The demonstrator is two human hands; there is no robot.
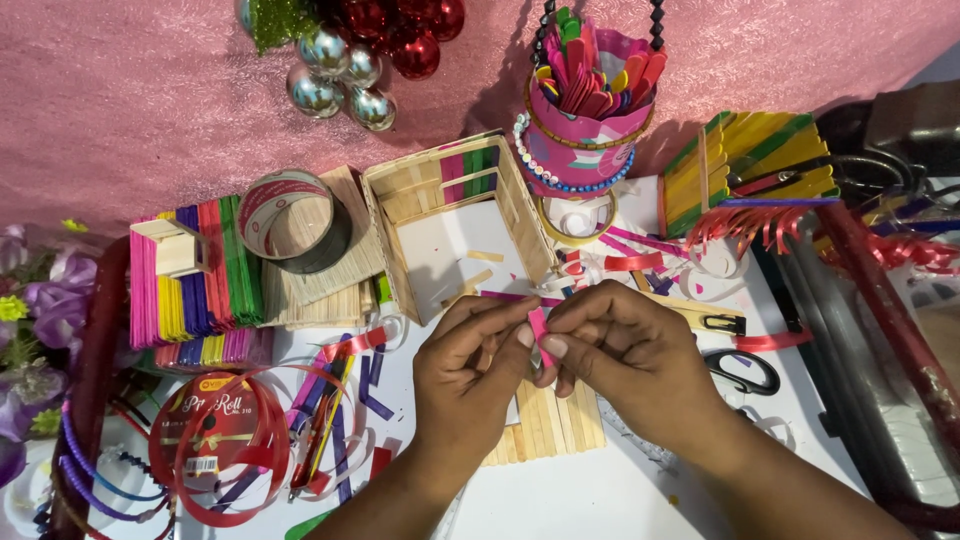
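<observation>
Your left hand (470, 355) and right hand (620, 350) meet over the middle of the counter (600, 495), both grips pinched narrow on one small pink strip (540, 335) held just above the flat panel of plain sticks (550, 425). The piece is tiny and mostly covered by your fingertips, so I judge it could slip out, and it would be hard to find among the ribbon scraps (345, 400) lying around. To the left, the red ribbon roll (220, 440) has loose loops that a forearm could drag. Above it, the tape roll (290, 215) sits on the stacks of coloured sticks (190, 280) and could be knocked off. The open stick box (455, 225) just beyond your hands holds only a few loose sticks on its white floor. The pink cup (590, 125) behind it is packed with coloured sticks standing upright, so it may tip if bumped. The scissors (745, 370) lie close by your right wrist.
</observation>
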